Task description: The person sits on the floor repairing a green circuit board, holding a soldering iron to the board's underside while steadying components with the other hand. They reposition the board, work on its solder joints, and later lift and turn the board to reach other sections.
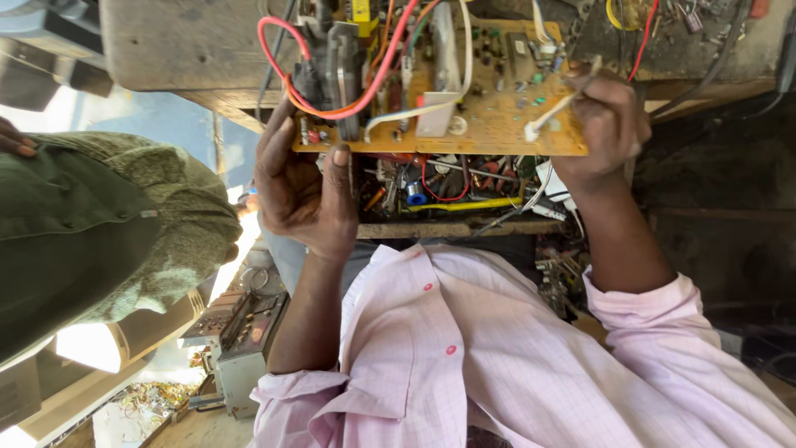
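Item: tan circuit board, clamped at opposite edges by left hand and right hand above the desk's cluttered near edge, inspection step; next move likely needs steady turning.

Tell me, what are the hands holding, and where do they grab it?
Both hold a tan circuit board. The left hand grips one end edge, thumb on the component side. The right hand holds the opposite end, its fingers also pinching a thin white stick.
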